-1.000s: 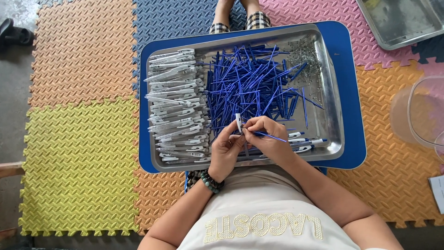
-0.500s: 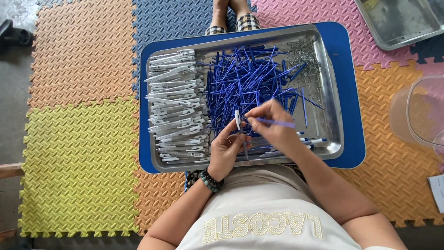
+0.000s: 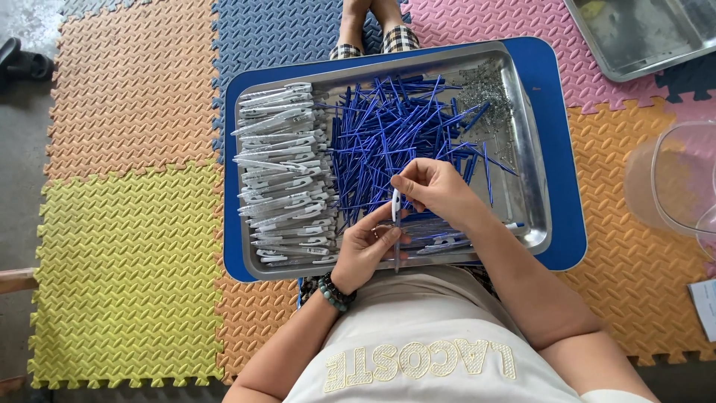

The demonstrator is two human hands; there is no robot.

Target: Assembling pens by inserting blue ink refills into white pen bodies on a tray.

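Observation:
A metal tray [image 3: 533, 149] rests on a blue board on my lap. White pen barrels [image 3: 280, 172] are stacked along its left side. Blue ink refills [image 3: 395, 127] lie piled in the middle, and small metal springs [image 3: 488, 82] sit at the far right corner. My left hand [image 3: 365, 250] holds a white pen barrel [image 3: 395, 203] upright near the tray's front edge. My right hand [image 3: 436, 186] pinches a blue refill [image 3: 397, 250] at the barrel's top, and the refill hangs down past my left fingers. A few assembled pens [image 3: 447, 242] lie at the front right of the tray.
Coloured foam mats [image 3: 127, 224] cover the floor. A second metal tray [image 3: 641, 33] lies at the top right, a clear plastic container [image 3: 682, 183] stands at the right edge, and a dark shoe [image 3: 26, 66] sits at the far left. Bare legs show beyond the tray.
My right hand has swung the blue refill from pointing right to pointing down along the white barrel. My left hand has stayed in place.

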